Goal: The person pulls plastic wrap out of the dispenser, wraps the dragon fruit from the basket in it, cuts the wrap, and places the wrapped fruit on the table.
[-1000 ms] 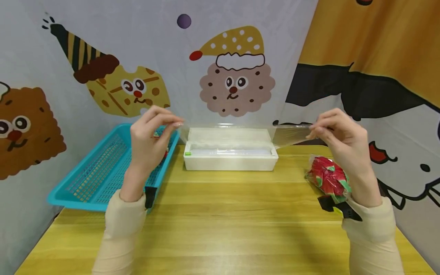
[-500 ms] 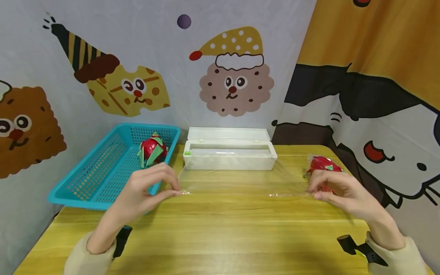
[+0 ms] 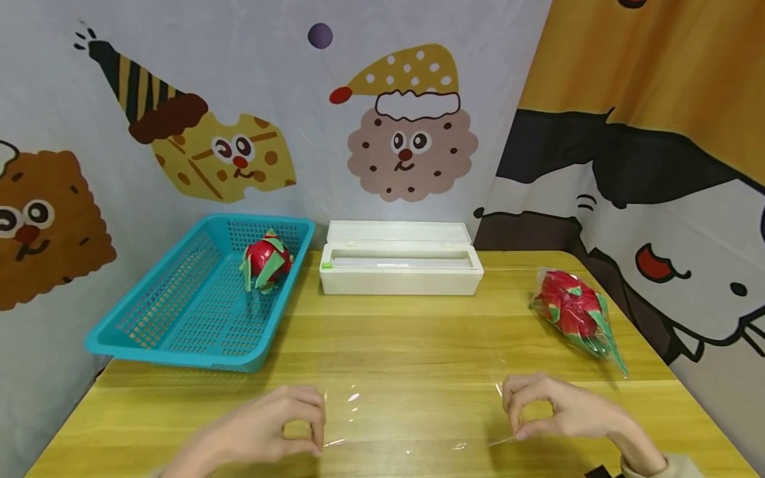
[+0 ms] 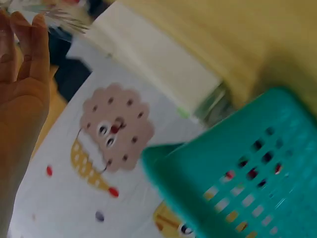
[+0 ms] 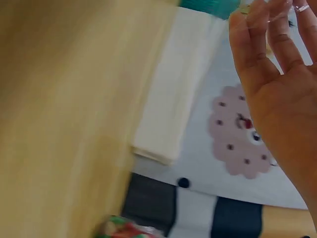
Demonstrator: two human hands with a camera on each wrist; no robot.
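A sheet of clear plastic wrap [image 3: 354, 398] stretches between my two hands low over the front of the table, visible mostly by its glints. My left hand [image 3: 275, 425] pinches its near left corner between thumb and fingers. At the near right corner my right hand [image 3: 556, 408] does the same. Behind them stands a white wrap dispenser box [image 3: 402, 281] with its lid raised and a roll [image 3: 400, 263] inside. Whether the sheet still joins the roll, I cannot tell. In the wrist views the left palm [image 4: 22, 94] and right palm [image 5: 285, 104] show; the fingertips are partly cut off.
A turquoise plastic basket [image 3: 119, 348] at the left holds a red dragon fruit [image 3: 266, 260] with green scales. Near the right edge of the wooden table [image 3: 382, 338] lies another dragon fruit [image 3: 574, 307] in clear wrap. A cartoon-printed curtain [image 3: 412, 199] hangs behind.
Both hands have come down and toward me from above the dispenser box, drawing the plastic wrap out to the table's front. The box, basket and fruit have stayed put.
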